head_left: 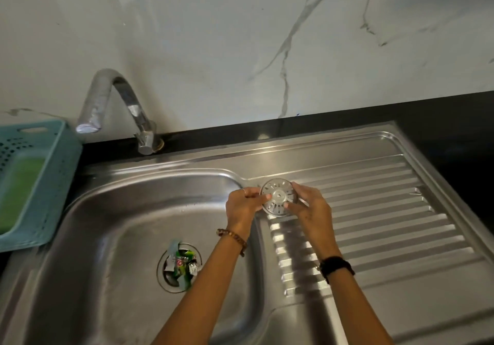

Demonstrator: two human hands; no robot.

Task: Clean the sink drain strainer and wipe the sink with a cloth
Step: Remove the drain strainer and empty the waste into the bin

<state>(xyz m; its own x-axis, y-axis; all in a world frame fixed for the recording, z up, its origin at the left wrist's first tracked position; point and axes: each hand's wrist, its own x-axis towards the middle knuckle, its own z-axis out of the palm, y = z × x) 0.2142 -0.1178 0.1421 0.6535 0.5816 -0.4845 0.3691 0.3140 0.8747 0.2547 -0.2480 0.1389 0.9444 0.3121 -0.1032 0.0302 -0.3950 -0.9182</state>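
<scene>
1. Holding the drain strainer (278,197) clear of the basin, both hands have it by the rim: the left hand (244,204) pinches its left edge with the thumb laid across the perforated face, and the right hand (310,207) pinches the right edge, fingers curled round it. The strainer is tilted with its face toward the camera, above the near-left end of the ribbed drainboard (374,211), just beside the basin's right wall.

2. Step in hand, as judged: inspection or cleaning of the removed strainer. Its face looks largely free of debris, though the slots are too small to check.

3. Drain opening (178,267) sits uncovered in the sink (112,211) floor. Scraps of torn wrapper (181,263), green and silver, lie in and across it.

4. Next move, as judged: one hand must let go to lift out those scraps before they slip down the open drain; rinsing calls for carrying the strainer to the far-left edge, under the tap (117,106), which runs no water at present.

5. No cloth is positively seen. A green item (24,181) lies inside the teal basket (53,173) at the left edge; whether it is a cloth or a sponge cannot be told.

6. Surface (441,120): dark counter carrying a stainless steel unit, basin left, drainboard right. Steel shows glare and dull patches.

7. Room: white marble-patterned wall (240,37) with grey veining behind the far edge. Lighting is dim.
</scene>
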